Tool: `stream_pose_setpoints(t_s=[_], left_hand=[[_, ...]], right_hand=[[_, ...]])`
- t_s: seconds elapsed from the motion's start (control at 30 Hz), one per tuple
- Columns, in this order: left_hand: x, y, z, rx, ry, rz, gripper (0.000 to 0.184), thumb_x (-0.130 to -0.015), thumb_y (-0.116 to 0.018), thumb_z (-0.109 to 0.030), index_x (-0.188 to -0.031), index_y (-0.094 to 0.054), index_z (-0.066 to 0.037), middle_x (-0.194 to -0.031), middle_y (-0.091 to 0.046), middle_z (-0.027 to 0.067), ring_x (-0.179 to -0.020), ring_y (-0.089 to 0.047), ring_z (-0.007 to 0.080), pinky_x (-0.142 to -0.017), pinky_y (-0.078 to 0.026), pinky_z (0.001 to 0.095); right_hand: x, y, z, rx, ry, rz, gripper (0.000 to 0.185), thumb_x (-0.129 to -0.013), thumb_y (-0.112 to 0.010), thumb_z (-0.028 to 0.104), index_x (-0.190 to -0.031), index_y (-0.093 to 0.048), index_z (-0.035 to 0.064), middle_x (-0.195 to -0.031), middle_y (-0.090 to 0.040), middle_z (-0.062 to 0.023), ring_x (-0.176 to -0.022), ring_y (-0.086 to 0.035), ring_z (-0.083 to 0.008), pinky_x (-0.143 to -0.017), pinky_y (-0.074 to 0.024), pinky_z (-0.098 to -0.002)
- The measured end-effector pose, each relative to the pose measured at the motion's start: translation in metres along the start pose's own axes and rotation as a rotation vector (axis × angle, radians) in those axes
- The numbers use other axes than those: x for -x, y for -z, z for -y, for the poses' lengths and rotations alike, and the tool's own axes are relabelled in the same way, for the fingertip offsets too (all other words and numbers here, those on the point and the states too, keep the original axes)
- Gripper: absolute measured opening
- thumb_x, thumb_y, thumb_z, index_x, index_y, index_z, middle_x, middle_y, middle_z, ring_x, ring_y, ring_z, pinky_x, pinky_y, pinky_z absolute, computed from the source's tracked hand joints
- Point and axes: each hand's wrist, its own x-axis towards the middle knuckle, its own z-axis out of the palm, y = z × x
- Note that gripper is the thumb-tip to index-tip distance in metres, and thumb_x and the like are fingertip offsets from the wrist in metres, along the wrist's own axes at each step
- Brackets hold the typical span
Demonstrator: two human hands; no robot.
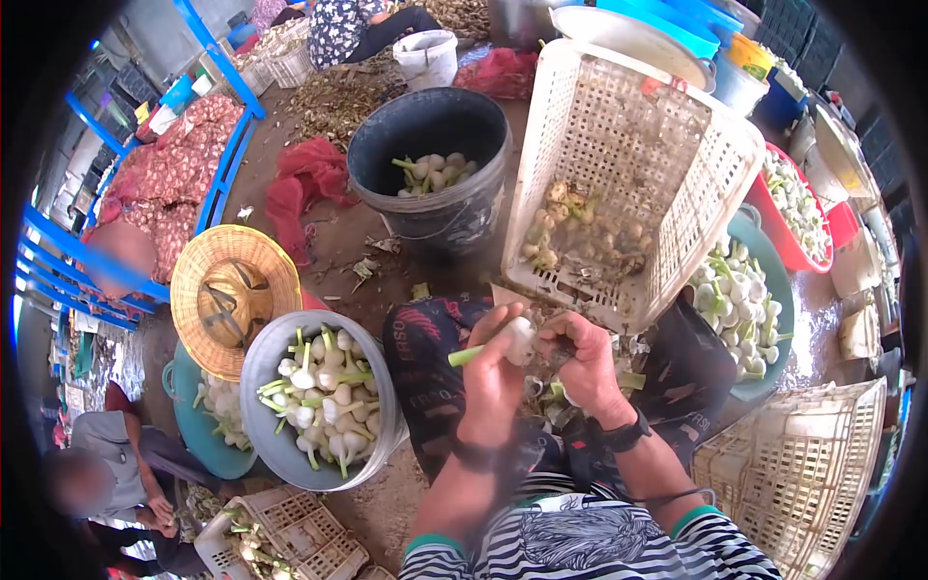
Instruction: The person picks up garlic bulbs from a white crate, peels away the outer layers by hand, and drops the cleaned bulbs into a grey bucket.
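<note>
One garlic bulb, two hands, little room for a slip

The garlic bulb sits above the lap, its green stem pointing left. The left hand is wrapped around it; the right hand has its fingers curled against the other side. Whether those fingers also grip a small tool, I cannot tell.

Smooth skin and a loose left grip could let the bulb slip onto the scraps below. A hard tug might crush or snap the stem, and if there is a blade, the left fingertips look exposed. The crate stands tilted just beyond the hands, so a bumped knee could shift it. The grey bucket is heaped with bulbs; knocking it could spill some.
</note>
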Motion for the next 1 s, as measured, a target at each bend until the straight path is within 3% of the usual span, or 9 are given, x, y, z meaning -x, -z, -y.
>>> stream_pose_setpoints(t_s=[0.1,0.2,0.23,0.33,0.47,0.57,0.7,0.83,1.0], left_hand=[[-0.005,0.014,0.008,0.467,0.155,0.24,0.032,-0.084,-0.05,-0.002,-0.115,-0.055,0.0,-0.122,-0.055,0.0156,-0.117,-0.05,0.0293,-0.1,-0.039,0.0446],[-0.009,-0.003,-0.009,0.566,0.199,0.152,0.031,-0.086,-0.045,-0.006,-0.115,-0.054,-0.001,-0.121,-0.056,0.0174,-0.12,-0.046,0.0328,-0.103,-0.036,0.0477],[-0.01,-0.013,-0.014,0.554,0.195,0.114,0.032,-0.086,-0.043,-0.007,-0.116,-0.052,-0.001,-0.121,-0.056,0.0178,-0.121,-0.045,0.0339,-0.104,-0.035,0.0483],[-0.01,-0.015,0.001,0.195,0.038,0.033,0.035,-0.085,-0.045,-0.007,-0.119,-0.048,0.0,-0.123,-0.055,0.0179,-0.121,-0.046,0.033,-0.104,-0.035,0.0475],[-0.002,-0.019,0.011,-0.324,-0.122,-0.016,0.037,-0.081,-0.046,-0.007,-0.117,-0.048,-0.001,-0.117,-0.057,0.0204,-0.11,-0.055,0.0315,-0.095,-0.044,0.0452],[-0.005,-0.009,0.011,-0.077,0.003,0.04,0.039,-0.078,-0.052,-0.007,-0.116,-0.05,-0.001,-0.109,-0.061,0.0214,-0.105,-0.057,0.0329,-0.092,-0.046,0.0441],[-0.007,-0.023,0.015,0.25,0.244,0.107,0.043,-0.073,-0.058,-0.009,-0.115,-0.055,-0.001,-0.109,-0.062,0.0194,-0.108,-0.055,0.0351,-0.094,-0.042,0.0494],[-0.015,-0.025,0.037,0.455,0.347,0.105,0.039,-0.073,-0.057,-0.01,-0.112,-0.06,-0.002,-0.107,-0.064,0.0168,-0.104,-0.053,0.0315,-0.094,-0.04,0.0478],[-0.026,-0.004,0.05,0.49,0.384,-0.056,0.036,-0.076,-0.053,-0.012,-0.109,-0.061,-0.002,-0.105,-0.065,0.017,-0.097,-0.057,0.0337,-0.089,-0.044,0.0457]], right_hand=[[-0.001,0.014,0.005,-0.613,-0.216,-0.091,0.008,-0.08,-0.059,-0.003,-0.083,-0.058,0.0044,-0.075,-0.058,-0.0006,-0.064,-0.055,-0.0098,-0.057,-0.0474,-0.0226],[-0.009,0.055,-0.007,-1.336,-0.227,-0.049,0.004,-0.084,-0.056,0.006,-0.088,-0.058,0.006,-0.076,-0.057,-0.0015,-0.073,-0.055,-0.0142,-0.068,-0.0484,-0.0301],[-0.012,0.059,-0.004,-1.256,-0.111,0.072,0.012,-0.086,-0.056,0.009,-0.095,-0.06,0.0045,-0.082,-0.058,-0.0028,-0.085,-0.055,-0.0147,-0.078,-0.0472,-0.0323],[0.004,0.041,0.017,-0.177,-0.111,0.006,0.021,-0.086,-0.056,0.007,-0.106,-0.059,0.0024,-0.09,-0.059,-0.0044,-0.092,-0.055,-0.0146,-0.082,-0.0464,-0.0297],[0.022,0.003,-0.005,-0.044,-0.179,-0.081,0.021,-0.077,-0.064,-0.004,-0.097,-0.06,0.0011,-0.093,-0.06,-0.0026,-0.089,-0.057,-0.0109,-0.078,-0.0464,-0.0249],[0.022,0.011,-0.01,-0.668,-0.373,0.003,0.013,-0.077,-0.065,-0.003,-0.088,-0.06,0.0025,-0.09,-0.059,-0.0011,-0.083,-0.056,-0.0086,-0.072,-0.0457,-0.023],[0.018,0.034,-0.002,-0.613,-0.092,-0.013,0.011,-0.077,-0.067,0.0,-0.084,-0.059,0.0047,-0.084,-0.057,0.0003,-0.076,-0.053,-0.0082,-0.067,-0.0431,-0.0222],[0.022,0.053,-0.013,-0.833,-0.105,-0.03,0.012,-0.077,-0.069,0.003,-0.082,-0.058,0.0048,-0.08,-0.054,0.0007,-0.073,-0.052,-0.0094,-0.066,-0.0428,-0.0239],[0.019,0.06,-0.015,-0.599,-0.145,-0.014,0.019,-0.079,-0.069,0.006,-0.094,-0.059,0.0014,-0.092,-0.055,-0.0021,-0.084,-0.054,-0.0114,-0.075,-0.0455,-0.0273]])
